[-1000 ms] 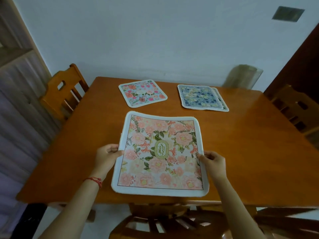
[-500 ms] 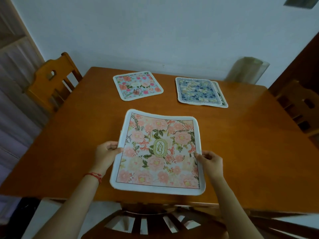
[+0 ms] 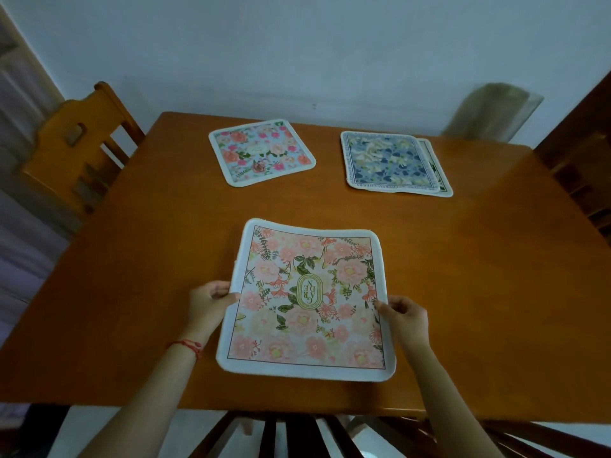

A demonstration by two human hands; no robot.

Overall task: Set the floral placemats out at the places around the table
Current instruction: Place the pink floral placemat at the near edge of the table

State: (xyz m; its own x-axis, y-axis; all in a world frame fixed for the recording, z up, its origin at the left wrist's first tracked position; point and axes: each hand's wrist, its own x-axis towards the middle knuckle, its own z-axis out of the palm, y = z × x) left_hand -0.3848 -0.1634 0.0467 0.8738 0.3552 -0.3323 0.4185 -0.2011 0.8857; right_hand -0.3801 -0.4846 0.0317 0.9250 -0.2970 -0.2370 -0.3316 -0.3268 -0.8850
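A peach floral placemat [image 3: 309, 302] with a gold oval emblem lies at the near edge of the wooden table [image 3: 479, 292]. My left hand [image 3: 208, 304] pinches its left edge, thumb on top. My right hand [image 3: 405, 320] pinches its right edge the same way. At the far side lies a pink-and-blue floral placemat [image 3: 261, 152] on the left. A blue floral placemat [image 3: 386, 161] sits at the far right on top of another mat [image 3: 439, 180], of which only the right edge shows.
A wooden chair [image 3: 76, 143] stands at the table's left side. Another chair's back [image 3: 297, 434] is right below me at the near edge. A dark chair [image 3: 585, 173] is at the right. A white wall runs behind the table.
The view has tilted and shifted a little. The peach placemat stays between my hands at the near edge, with both grips unchanged.
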